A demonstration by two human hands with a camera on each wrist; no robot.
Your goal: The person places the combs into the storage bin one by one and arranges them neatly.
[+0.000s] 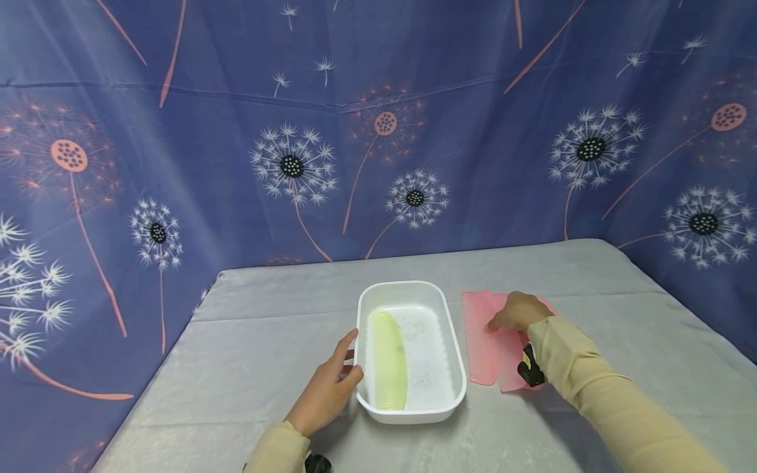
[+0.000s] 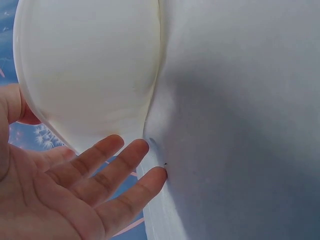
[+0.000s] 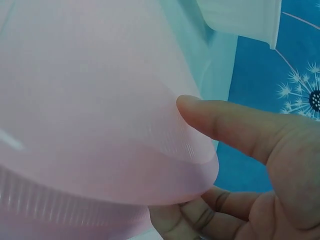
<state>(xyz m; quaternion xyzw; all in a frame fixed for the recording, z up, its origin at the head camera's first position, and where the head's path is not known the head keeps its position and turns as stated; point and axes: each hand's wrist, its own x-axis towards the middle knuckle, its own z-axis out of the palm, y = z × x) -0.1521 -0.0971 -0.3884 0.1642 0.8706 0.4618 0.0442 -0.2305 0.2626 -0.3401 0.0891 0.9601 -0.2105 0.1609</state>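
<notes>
A white tray (image 1: pixel 458 368) stands on the cloth-covered table, with a pale yellow-green comb (image 1: pixel 388 361) lying along its left side. My left hand (image 1: pixel 328 387) is at the tray's left wall, thumb and forefinger against the rim. In the left wrist view, the other fingers (image 2: pixel 120 195) stretch out loosely beside the tray (image 2: pixel 90 65). To the tray's right lie several translucent pink combs (image 1: pixel 480 338), partly overlapping. My right hand (image 1: pixel 519 312) pinches one pink comb (image 3: pixel 100 110) at its rounded end, thumb on top and fingers beneath; hand and sleeve hide part of the combs.
A grey cloth (image 1: pixel 272 341) covers the table, creased in places. Behind it hangs a blue curtain (image 1: pixel 225 151) with dandelion prints, which also runs along the left and right sides.
</notes>
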